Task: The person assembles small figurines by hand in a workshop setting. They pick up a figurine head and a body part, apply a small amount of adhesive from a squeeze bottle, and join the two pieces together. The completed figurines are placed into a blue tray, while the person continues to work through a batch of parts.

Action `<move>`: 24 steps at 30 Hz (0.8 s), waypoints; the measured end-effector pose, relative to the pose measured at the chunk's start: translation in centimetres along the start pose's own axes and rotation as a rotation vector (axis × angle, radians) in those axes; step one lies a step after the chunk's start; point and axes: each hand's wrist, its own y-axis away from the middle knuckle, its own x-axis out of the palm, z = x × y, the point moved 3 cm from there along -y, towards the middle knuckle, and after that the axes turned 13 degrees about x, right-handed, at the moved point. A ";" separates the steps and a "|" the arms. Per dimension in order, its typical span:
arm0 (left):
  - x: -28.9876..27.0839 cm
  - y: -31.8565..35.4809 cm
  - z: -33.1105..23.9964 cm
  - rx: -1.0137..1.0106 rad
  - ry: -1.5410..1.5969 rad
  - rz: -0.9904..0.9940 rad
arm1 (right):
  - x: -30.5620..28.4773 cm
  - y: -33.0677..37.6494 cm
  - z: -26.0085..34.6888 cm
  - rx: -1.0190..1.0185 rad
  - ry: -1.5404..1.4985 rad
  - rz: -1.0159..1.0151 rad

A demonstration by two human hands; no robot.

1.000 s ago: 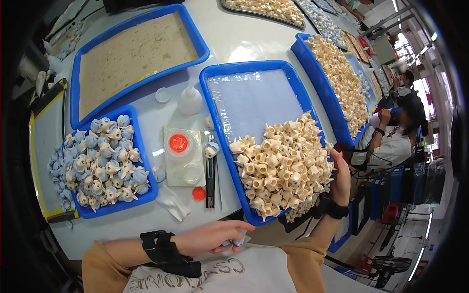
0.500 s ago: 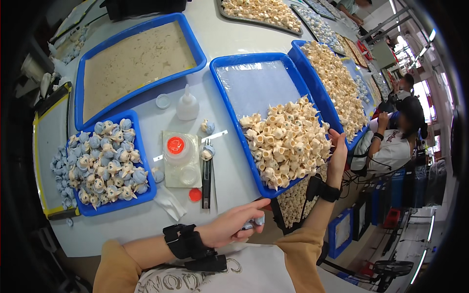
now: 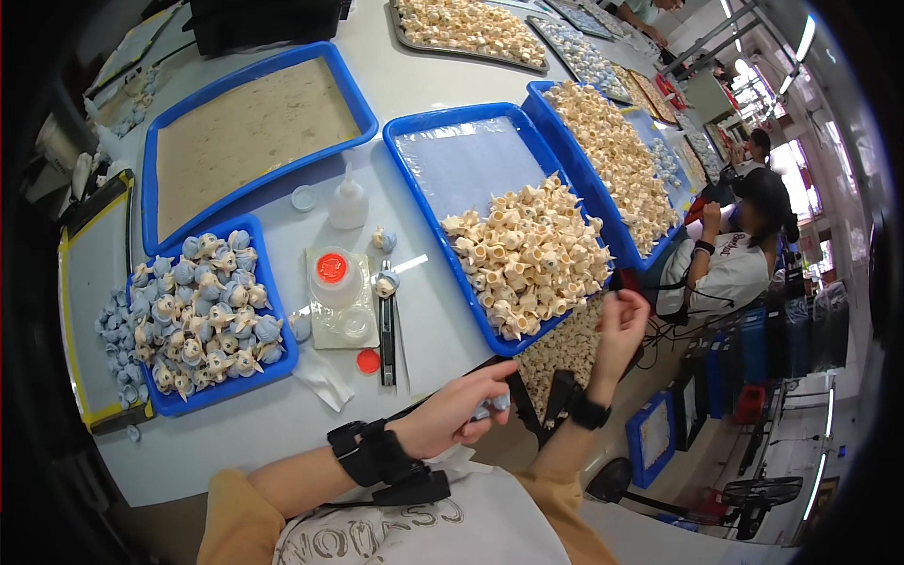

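My left hand (image 3: 459, 411) is near the table's front edge, its index finger stretched out and the other fingers curled round a few small blue-grey caps (image 3: 492, 406). My right hand (image 3: 621, 325) is raised just off the right front corner of a blue tray (image 3: 435, 226), fingers bent in; whether anything is between them is hidden. Heaped in the tray's near half are cream-coloured hollow figure pieces (image 3: 532, 254) with pointed tips. At the left, a smaller blue tray (image 3: 289, 353) holds cream figures wearing blue-grey caps (image 3: 212, 311).
A craft knife (image 3: 386, 334), a white squeeze bottle (image 3: 348, 202) and a red-topped jar (image 3: 331, 278) stand mid-table. A sand-coloured shallow tray (image 3: 254, 141) lies behind. Another tray of cream pieces (image 3: 617, 160) adjoins at the right. A seated person (image 3: 744, 259) works beyond.
My right hand has left the tray's corner and drawn back, its fingers going from spread to curled. My left hand stays almost in place with the caps. The view has shifted slightly.
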 end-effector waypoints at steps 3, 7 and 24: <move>0.7 3.5 -2.0 -0.023 -0.100 0.053 | 1.8 3.0 -0.8 0.024 -0.061 0.151; -0.1 9.0 -6.1 -0.058 -0.402 0.111 | 1.9 2.8 -0.9 -0.006 0.056 0.115; -5.0 12.7 -9.4 -0.060 -0.538 0.457 | 3.5 -2.0 7.4 -0.158 0.417 0.042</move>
